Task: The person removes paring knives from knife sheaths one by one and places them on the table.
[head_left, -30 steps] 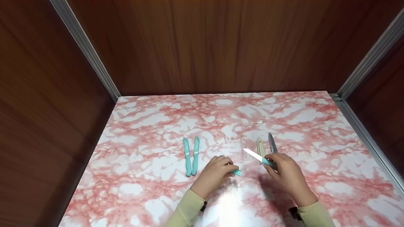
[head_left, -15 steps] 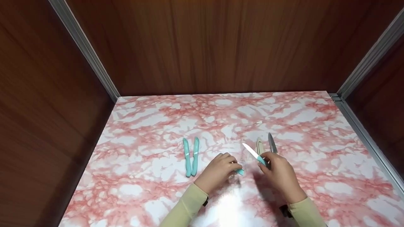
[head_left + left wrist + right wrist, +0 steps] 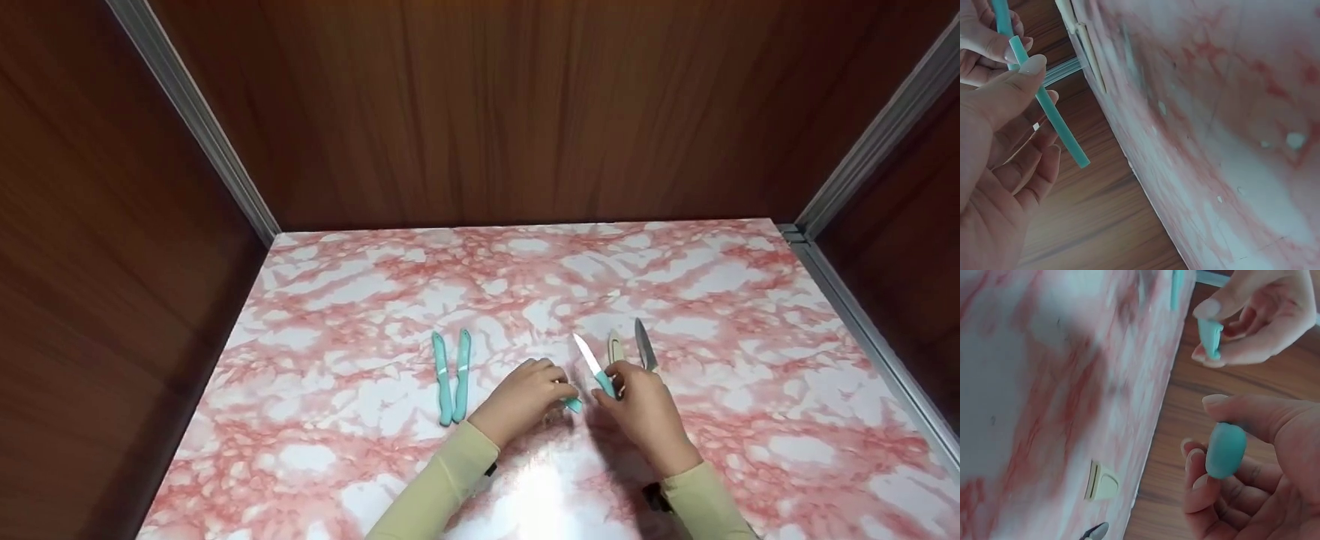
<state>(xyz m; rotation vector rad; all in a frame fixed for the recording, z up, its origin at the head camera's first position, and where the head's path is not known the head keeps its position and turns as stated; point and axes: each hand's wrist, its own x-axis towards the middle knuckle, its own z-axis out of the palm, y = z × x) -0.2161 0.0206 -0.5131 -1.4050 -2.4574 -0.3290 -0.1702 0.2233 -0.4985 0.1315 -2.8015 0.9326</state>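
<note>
Left hand (image 3: pixel 526 393) grips sheath (image 3: pixel 572 405), right hand (image 3: pixel 639 401) knife (image 3: pixel 598 373), gap between, table's back edge (image 3: pixel 517 229) beyond

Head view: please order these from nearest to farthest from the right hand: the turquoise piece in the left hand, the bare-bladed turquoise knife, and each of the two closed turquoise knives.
1. Bare-bladed turquoise knife: held in the right hand.
2. Turquoise piece: left of it, in the left hand.
3. Right closed knife: farther left.
4. Left closed knife: farthest left, beside the other.

Head cam above, 2 wrist cams close, sharing tbl (image 3: pixel 517 281).
</note>
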